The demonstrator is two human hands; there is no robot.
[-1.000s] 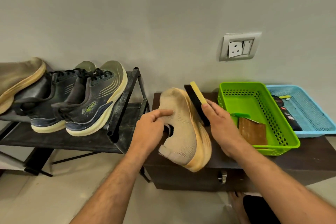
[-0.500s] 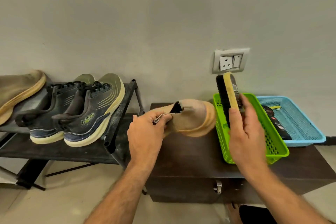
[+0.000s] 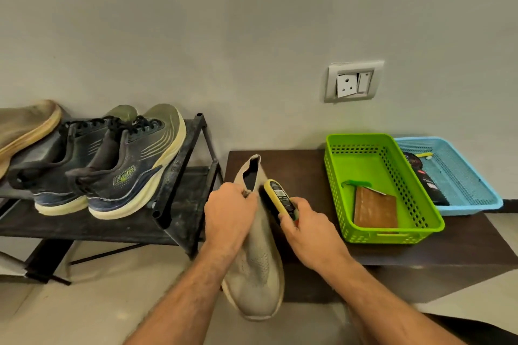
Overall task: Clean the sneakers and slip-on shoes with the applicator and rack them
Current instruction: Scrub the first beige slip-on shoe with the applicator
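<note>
1. Between the two hands, in front of the tabletop (image 3: 305, 165) edge, hangs the beige slip-on shoe (image 3: 259, 269). Its long axis runs roughly 12 to 6 o'clock in the head view: the opening and heel are up at 12, the toe hangs down toward 6, and the knit upper faces the camera.
2. Left hand (image 3: 229, 218) grips the shoe at the collar, fingers curled round its edge at about 10 o'clock from the shoe's middle.
3. Right hand (image 3: 308, 228) is clamped round the brush (image 3: 280, 200), its yellow back showing and its dark bristles turned against the shoe's right side near the opening.
4. Judging by this, the step in hand is brushing this slip-on, the last shoe off the rack.
5. Next move likely calls for strokes down the shoe's length toward the toe, with the left hand steadying it, then turning it to reach the sole edge.
6. At 9 o'clock, the rack (image 3: 179, 176) holds two dark sneakers (image 3: 117, 165) and, at the frame's edge, another beige shoe (image 3: 25, 126).
7. At 3 o'clock sit a green basket (image 3: 414, 235) and a blue basket (image 3: 471, 204).
</note>
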